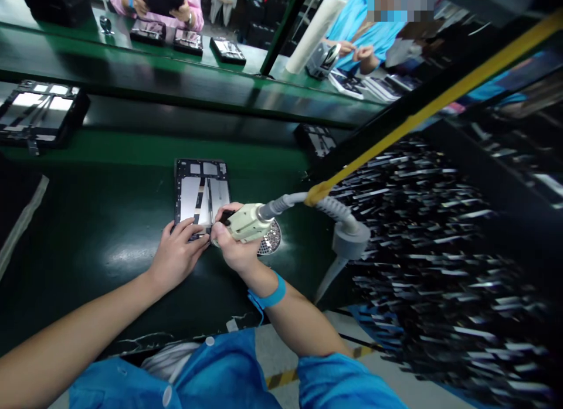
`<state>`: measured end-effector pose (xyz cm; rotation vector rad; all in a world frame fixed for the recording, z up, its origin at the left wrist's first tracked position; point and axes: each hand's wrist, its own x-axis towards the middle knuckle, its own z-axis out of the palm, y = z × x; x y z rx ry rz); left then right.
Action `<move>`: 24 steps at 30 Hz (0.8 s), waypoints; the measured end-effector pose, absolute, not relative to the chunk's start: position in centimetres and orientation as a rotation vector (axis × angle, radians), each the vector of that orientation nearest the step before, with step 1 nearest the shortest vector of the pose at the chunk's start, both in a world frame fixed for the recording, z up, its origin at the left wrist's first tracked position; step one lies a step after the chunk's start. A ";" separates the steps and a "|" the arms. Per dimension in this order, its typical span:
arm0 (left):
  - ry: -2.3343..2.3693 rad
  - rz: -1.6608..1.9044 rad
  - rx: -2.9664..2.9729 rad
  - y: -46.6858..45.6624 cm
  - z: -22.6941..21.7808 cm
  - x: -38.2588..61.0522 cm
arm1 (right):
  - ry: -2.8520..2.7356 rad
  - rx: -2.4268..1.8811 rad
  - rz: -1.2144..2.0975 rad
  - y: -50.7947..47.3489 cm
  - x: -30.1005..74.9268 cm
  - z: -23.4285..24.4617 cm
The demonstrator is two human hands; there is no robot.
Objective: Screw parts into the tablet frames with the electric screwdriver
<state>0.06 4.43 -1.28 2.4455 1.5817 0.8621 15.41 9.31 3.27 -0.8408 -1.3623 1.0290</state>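
Note:
A tablet with its inner side exposed point(189, 192) lies on the green work surface, showing silver panels and dark ribbon strips. My left hand point(178, 251) rests on its near edge, fingers stretched over the lower left part. In my right hand point(237, 251) is a pale green electric screwdriver point(248, 222), gripped around the body. Its tip is hidden behind my fingers, near the tablet's lower right corner; whether it touches a screw I cannot tell. A round dish of small screws point(271, 239) sits just right of my right hand.
The screwdriver's grey cable point(334, 208) hangs from a yellow-wrapped line. Racks packed with dark tablet parts point(440, 268) stand close on the right. Another opened tablet point(39, 113) lies at left. Two people work behind the green conveyor point(176, 75).

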 end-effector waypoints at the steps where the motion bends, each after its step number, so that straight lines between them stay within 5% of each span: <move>1: 1.578 0.864 2.450 4.4 -1.3 0.0 | -1.377 -0.840 1.025 9.3 15.4 3.3; 11: 1.562 0.884 2.450 4.6 -1.8 0.0 | -1.181 -0.962 0.558 14.2 21.4 4.8; 24: 1.564 0.826 2.439 4.5 -1.3 -0.2 | -1.159 -1.064 0.527 16.1 22.8 3.0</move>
